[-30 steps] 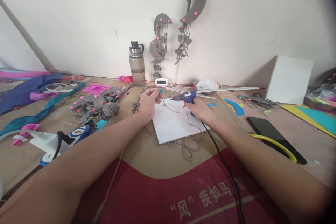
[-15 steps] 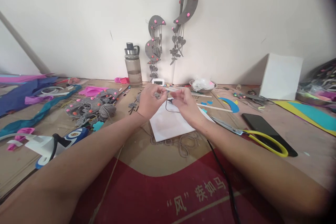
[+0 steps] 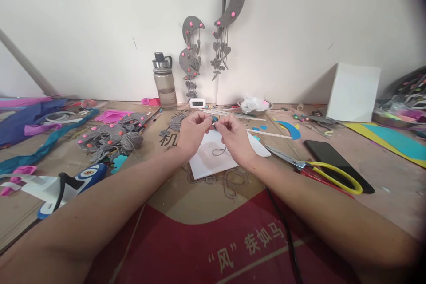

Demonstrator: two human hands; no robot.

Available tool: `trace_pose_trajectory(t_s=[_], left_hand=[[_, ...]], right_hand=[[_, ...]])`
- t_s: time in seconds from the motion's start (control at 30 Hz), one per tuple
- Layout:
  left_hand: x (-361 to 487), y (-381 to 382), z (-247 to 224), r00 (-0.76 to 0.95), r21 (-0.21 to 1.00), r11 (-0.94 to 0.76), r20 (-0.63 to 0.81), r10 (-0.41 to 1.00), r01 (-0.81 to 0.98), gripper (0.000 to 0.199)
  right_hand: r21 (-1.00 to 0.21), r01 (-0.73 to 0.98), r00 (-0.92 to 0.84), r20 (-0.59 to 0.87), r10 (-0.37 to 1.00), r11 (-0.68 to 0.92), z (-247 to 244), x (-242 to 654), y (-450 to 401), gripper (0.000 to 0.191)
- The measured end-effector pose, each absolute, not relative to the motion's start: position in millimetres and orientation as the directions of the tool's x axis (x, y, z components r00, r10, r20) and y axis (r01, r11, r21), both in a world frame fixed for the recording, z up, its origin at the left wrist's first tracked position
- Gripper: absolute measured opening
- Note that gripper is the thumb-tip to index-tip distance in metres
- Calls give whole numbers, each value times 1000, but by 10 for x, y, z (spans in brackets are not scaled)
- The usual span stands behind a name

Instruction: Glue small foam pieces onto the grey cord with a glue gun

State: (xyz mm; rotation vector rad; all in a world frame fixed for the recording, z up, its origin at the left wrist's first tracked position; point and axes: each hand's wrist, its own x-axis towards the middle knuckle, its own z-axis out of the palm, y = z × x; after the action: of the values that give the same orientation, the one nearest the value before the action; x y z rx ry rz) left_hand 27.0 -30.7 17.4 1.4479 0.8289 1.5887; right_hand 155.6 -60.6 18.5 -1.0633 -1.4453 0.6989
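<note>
Both hands meet fingertip to fingertip above a white board [image 3: 208, 164]. My left hand [image 3: 193, 135] is closed in a pinch at its thumb and forefinger. Facing it, my right hand [image 3: 238, 140] also pinches, its fingertips touching those of the left. Between them shows a small dark teal piece [image 3: 214, 120], too small to make out. Thin grey yarn [image 3: 218, 153] runs from the pinch and hangs in a loop below my right hand. More of this yarn lies in loose curls along the board's near edge.
Yellow-handled scissors [image 3: 336, 177] overlap a black phone [image 3: 342, 164] at right. Left are grey felt pieces with yarn [image 3: 109, 137] and a power strip [image 3: 71, 191]. Behind stand a water bottle [image 3: 164, 86] and small clock [image 3: 197, 103]; grey moon mobiles [image 3: 238, 0] hang on the wall.
My hands have come together at the fingertips, the right moving in to the left. The yarn between them now hangs in a loop beneath. The view has shifted slightly.
</note>
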Motion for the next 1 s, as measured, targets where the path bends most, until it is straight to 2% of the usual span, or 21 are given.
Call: trace_pose_trajectory(t_s=[0.27, 0.67, 1.0], left_hand=[[343, -387, 205, -16, 907, -344, 351, 936, -242, 9], [336, -421, 175, 36, 909, -373, 386, 922, -187, 8], [323, -411, 164, 91, 916, -349, 372, 924, -199, 10]], right_hand=[[-876, 273, 121, 442, 889, 398, 169, 1583, -611, 20], [-887, 288, 153, 416, 896, 362, 203, 1593, -631, 24], [-909, 184, 128, 399, 908, 373, 175, 1618, -580, 18]])
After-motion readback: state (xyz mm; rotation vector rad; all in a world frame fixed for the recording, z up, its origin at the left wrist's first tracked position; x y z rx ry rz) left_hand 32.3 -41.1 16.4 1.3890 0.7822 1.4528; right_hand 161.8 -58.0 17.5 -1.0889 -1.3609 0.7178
